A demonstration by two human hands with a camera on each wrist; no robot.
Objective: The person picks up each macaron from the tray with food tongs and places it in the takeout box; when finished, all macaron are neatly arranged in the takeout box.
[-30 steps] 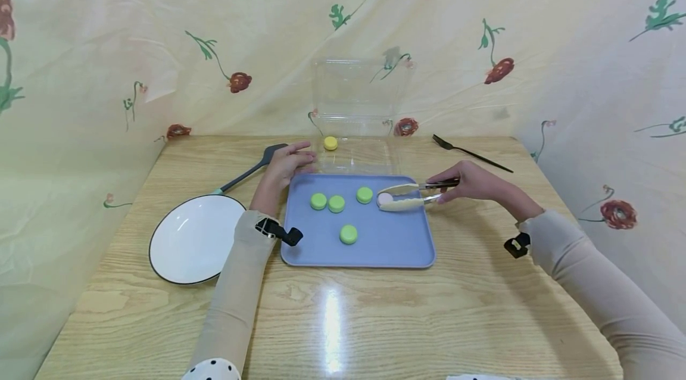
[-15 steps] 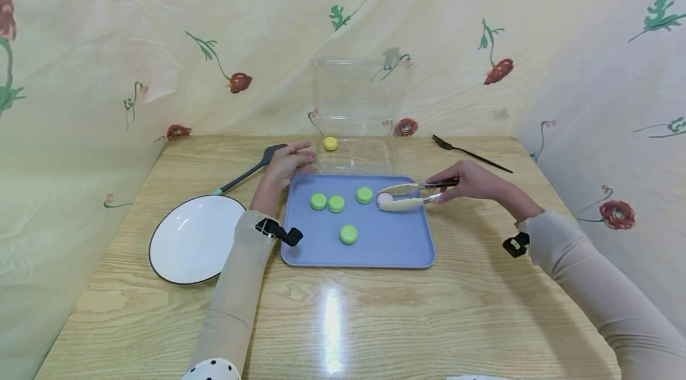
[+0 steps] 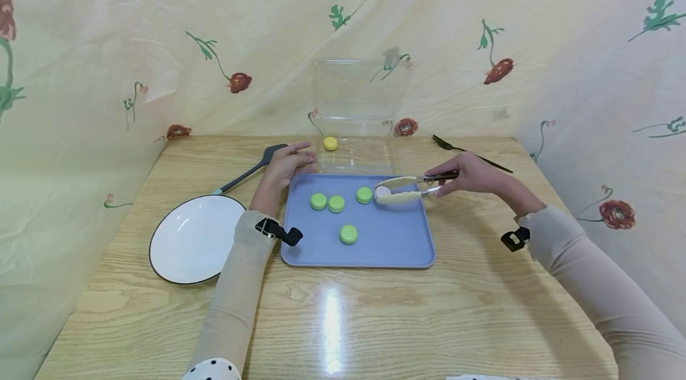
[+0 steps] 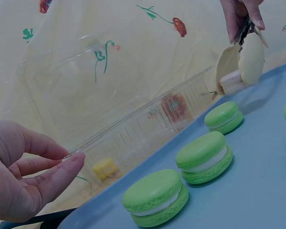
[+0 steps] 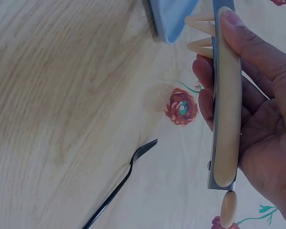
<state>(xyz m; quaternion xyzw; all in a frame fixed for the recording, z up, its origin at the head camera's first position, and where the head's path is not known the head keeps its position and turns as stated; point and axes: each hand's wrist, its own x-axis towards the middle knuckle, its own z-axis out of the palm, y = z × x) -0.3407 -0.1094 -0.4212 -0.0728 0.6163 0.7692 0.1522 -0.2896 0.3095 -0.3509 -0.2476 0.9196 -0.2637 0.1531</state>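
My right hand [image 3: 468, 174] grips the dark handle of a pair of tongs [image 3: 401, 198]. Between their cream tips is a pale pink macaron [image 3: 382, 192]; a shadow below it in the left wrist view shows it is lifted off the blue tray [image 3: 396, 243]. Several green macarons [image 3: 348, 234] lie on that tray. At the tray's back left, my left hand [image 3: 286, 167] pinches the rim of a clear plastic box [image 4: 133, 125] between thumb and fingers. The box's lid [image 3: 359, 88] stands up behind, and a yellow macaron [image 3: 330, 143] sits in its left part.
A white pan [image 3: 195, 240] with a dark rim stands to the left, beside my left forearm. Behind it lies a grey spatula [image 3: 246, 174], partly under my left hand. A black fork [image 3: 442, 142] rests at the back right. Flowered cloth hangs behind the wooden table [image 3: 429, 320].
My right hand has raised the tongs and the pale pink macaron, which have shifted slightly back and left. My left hand has stayed at the box.
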